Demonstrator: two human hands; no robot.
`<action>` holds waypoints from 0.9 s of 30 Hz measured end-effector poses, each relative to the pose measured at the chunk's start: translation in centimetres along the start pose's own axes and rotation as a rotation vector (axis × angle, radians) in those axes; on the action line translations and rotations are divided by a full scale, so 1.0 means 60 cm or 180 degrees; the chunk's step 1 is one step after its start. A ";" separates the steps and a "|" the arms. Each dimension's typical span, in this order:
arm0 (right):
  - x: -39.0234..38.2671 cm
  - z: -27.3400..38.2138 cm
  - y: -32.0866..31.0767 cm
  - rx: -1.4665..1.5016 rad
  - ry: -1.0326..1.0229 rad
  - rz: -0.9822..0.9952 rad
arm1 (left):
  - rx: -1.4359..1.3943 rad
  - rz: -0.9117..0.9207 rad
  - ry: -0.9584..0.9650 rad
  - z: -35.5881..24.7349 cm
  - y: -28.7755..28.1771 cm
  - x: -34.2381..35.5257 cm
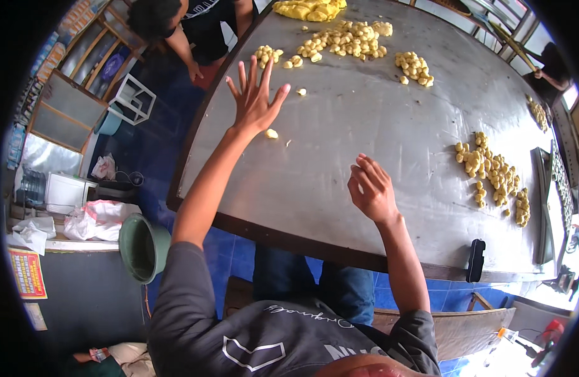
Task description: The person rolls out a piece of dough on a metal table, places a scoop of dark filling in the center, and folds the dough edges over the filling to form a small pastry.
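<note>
My left hand (255,103) reaches over the metal table, fingers spread wide and palm down. Its fingertips are by a small cluster of pale yellow dough pieces (268,53); whether they touch is unclear. A single dough piece (272,134) lies close to that wrist, and another small piece (301,92) is right of the thumb. My right hand (372,191) is over the nearer middle of the table, its fingers curled together. What it holds, if anything, is hidden.
Heaps of dough pieces lie on the table (340,220): a far heap (346,41), a smaller heap (414,68) and a right heap (490,168). A bright yellow mass (309,9) is at the far edge. A black holder (475,260) sits at the near-right edge. People stand far left and far right.
</note>
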State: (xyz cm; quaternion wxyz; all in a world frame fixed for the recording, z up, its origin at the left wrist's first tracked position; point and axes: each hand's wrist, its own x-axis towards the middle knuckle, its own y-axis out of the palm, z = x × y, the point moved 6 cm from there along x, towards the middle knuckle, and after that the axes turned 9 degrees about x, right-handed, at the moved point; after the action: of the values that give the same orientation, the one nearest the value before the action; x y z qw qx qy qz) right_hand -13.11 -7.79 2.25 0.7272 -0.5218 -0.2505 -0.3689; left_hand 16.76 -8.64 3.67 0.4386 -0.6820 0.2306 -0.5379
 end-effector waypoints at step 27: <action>-0.003 -0.024 -0.012 -0.0233 0.0138 -0.0401 | 0.0651 -0.0123 -0.0136 0.044 0.082 0.015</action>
State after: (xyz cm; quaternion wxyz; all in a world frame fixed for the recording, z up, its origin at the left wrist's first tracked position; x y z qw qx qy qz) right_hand -13.81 -9.24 2.04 0.6883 -0.5232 -0.2534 -0.4340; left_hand 20.28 -10.95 -0.09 0.5003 -0.6493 0.1518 -0.5524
